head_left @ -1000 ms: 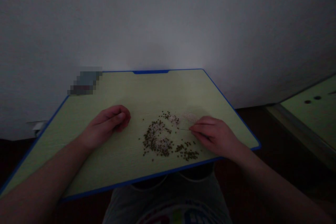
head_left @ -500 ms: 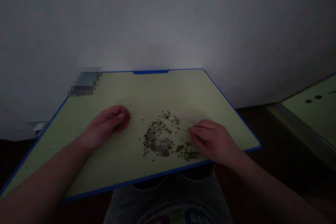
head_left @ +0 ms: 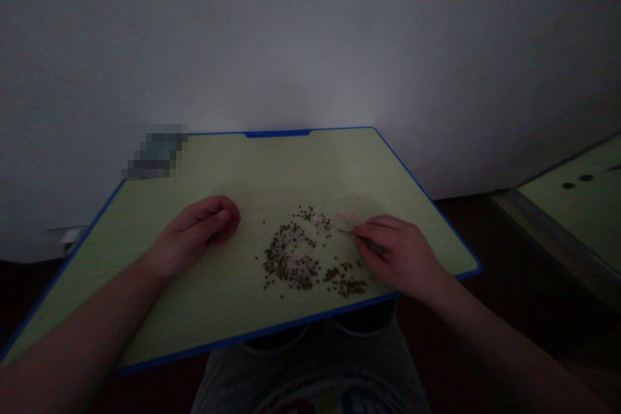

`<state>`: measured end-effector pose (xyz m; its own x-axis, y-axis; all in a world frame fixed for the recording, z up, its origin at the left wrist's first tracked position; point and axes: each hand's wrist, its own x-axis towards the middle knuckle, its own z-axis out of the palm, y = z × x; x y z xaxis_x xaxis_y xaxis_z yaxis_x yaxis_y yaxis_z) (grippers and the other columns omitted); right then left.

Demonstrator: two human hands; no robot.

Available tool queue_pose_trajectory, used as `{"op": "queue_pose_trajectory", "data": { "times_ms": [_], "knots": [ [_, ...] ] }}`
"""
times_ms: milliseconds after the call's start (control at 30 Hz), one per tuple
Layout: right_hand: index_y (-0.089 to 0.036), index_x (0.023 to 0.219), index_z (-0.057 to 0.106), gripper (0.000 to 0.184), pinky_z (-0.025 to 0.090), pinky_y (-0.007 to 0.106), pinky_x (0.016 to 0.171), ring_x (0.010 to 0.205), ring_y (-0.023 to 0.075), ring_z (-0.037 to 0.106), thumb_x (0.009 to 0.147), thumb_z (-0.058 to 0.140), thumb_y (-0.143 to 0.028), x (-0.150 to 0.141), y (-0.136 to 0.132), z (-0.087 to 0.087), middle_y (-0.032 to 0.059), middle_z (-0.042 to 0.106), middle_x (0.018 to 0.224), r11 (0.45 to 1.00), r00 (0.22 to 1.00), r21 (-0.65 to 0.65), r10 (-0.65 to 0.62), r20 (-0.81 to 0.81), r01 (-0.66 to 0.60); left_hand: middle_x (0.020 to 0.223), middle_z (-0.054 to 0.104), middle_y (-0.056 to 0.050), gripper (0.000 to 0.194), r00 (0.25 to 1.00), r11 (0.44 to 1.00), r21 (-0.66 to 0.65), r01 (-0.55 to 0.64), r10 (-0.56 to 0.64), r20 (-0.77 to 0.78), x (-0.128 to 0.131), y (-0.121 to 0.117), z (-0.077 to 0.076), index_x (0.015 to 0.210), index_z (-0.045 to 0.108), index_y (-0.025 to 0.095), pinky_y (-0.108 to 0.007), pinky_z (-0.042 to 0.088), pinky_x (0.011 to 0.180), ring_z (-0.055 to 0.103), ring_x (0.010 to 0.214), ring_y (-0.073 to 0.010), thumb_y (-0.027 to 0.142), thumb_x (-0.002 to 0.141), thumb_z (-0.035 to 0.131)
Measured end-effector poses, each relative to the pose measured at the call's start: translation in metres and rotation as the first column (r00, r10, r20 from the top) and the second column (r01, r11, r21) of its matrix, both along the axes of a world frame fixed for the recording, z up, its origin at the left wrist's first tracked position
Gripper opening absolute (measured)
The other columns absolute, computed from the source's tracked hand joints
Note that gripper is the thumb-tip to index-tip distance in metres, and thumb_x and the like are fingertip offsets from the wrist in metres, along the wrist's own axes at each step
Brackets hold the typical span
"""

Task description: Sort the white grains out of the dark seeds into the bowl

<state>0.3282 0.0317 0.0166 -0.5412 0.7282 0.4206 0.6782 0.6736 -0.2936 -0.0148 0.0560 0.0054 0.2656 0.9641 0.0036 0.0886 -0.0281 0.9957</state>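
head view. the right hand (head_left: 395, 255) pinches a thin tool (head_left: 345, 231) between narrowed fingers (head_left: 371, 227); the tool's long axis runs crosswise over the desk (head_left: 272, 171), its exposed tip pointing left from the fingers. whether the tip touches the surface cannot be told. a small mixed patch (head_left: 320, 222) of dark and pale grains lies left of the fingers, just past the tip; the larger mixed heap (head_left: 295, 265) lies farther left and closer to the desk's near edge. pale grains (head_left: 347, 214) sit just beyond the fingers, dark grains (head_left: 347, 284) on their near side. the right hand is the nearer to both mixtures. the left hand (head_left: 201, 228) is curled, apart from every pile; whether it holds anything cannot be told.
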Motion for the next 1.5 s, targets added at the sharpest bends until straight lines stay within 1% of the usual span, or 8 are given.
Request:
{"op": "queue_pose_trajectory", "data": {
  "times_ms": [367,567,767,900,1033,1267,1400,1500],
  "knots": [
    [-0.015,0.094,0.069,0.017,0.049,0.030,0.066,0.073,0.0174,0.061,0.088,0.053,-0.017,-0.001,0.007,0.002,0.0066,0.068,0.079,0.990,0.990,-0.020,0.142,-0.010,-0.142,0.063,0.051,0.001,0.027,1.000,1.000,0.000,0.019,-0.019,0.002,-0.004,0.001,-0.003,0.079,0.057,0.015,-0.025,0.029,0.048,0.040,0.053,-0.0101,0.042,0.086,0.056],
    [-0.015,0.097,0.069,0.019,0.049,0.030,0.069,0.077,0.0177,0.061,0.089,0.052,-0.016,-0.003,0.013,0.000,0.0075,0.069,0.083,0.985,0.985,0.002,0.174,-0.022,-0.174,0.064,0.053,0.001,0.027,1.000,1.000,0.001,0.028,-0.028,0.008,-0.006,0.002,-0.005,0.081,0.058,0.015,-0.025,0.030,0.048,0.041,0.053,-0.0096,0.042,0.086,0.055],
    [-0.016,0.095,0.069,0.018,0.048,0.030,0.066,0.075,0.0172,0.060,0.089,0.052,-0.016,0.005,0.006,0.004,0.0067,0.068,0.081,0.979,0.981,-0.059,0.195,-0.011,-0.195,0.061,0.052,0.001,0.029,1.000,1.000,-0.006,-0.001,0.001,0.010,-0.002,0.001,-0.002,0.078,0.058,0.015,-0.025,0.029,0.048,0.040,0.052,-0.0102,0.043,0.084,0.058],
    [-0.016,0.095,0.069,0.018,0.049,0.030,0.065,0.075,0.0172,0.061,0.089,0.052,-0.015,0.005,0.006,0.005,0.0070,0.068,0.081,0.980,0.980,-0.035,0.195,-0.041,-0.196,0.062,0.051,0.000,0.027,1.000,1.000,0.012,0.002,-0.002,-0.015,-0.002,0.001,-0.001,0.079,0.057,0.016,-0.026,0.029,0.048,0.040,0.052,-0.0107,0.042,0.085,0.056],
    [-0.017,0.097,0.069,0.020,0.049,0.031,0.065,0.075,0.0177,0.061,0.090,0.051,-0.017,-0.001,0.011,0.002,0.0072,0.069,0.082,0.977,0.977,-0.021,0.210,-0.016,-0.211,0.063,0.052,0.000,0.028,1.000,1.000,0.017,0.006,-0.006,-0.024,-0.002,0.001,0.000,0.078,0.057,0.016,-0.026,0.029,0.048,0.040,0.053,-0.0107,0.042,0.085,0.055],
    [-0.016,0.095,0.069,0.018,0.049,0.030,0.065,0.074,0.0169,0.060,0.088,0.052,-0.015,0.009,0.004,0.008,0.0061,0.068,0.080,0.963,0.966,-0.081,0.257,-0.015,-0.258,0.064,0.052,0.001,0.028,1.000,1.000,-0.004,0.004,-0.004,-0.010,-0.002,0.000,-0.001,0.078,0.057,0.016,-0.025,0.030,0.048,0.041,0.053,-0.0099,0.043,0.085,0.056],
    [-0.016,0.096,0.069,0.019,0.050,0.031,0.065,0.075,0.0176,0.061,0.089,0.051,-0.016,0.006,0.008,0.005,0.0073,0.069,0.082,0.970,0.970,-0.025,0.241,-0.032,-0.242,0.063,0.051,0.001,0.027,1.000,1.000,0.002,0.005,-0.005,-0.007,-0.002,0.001,-0.002,0.080,0.057,0.016,-0.026,0.030,0.048,0.041,0.053,-0.0103,0.042,0.086,0.056],
    [-0.017,0.097,0.070,0.020,0.050,0.031,0.065,0.074,0.0175,0.061,0.089,0.051,-0.016,0.003,0.013,0.004,0.0070,0.069,0.082,0.963,0.963,-0.021,0.268,-0.029,-0.268,0.062,0.051,0.001,0.027,1.000,1.000,0.008,0.001,-0.001,-0.013,-0.002,0.001,-0.001,0.079,0.057,0.016,-0.026,0.029,0.048,0.040,0.053,-0.0106,0.042,0.085,0.055]
  ]
}}
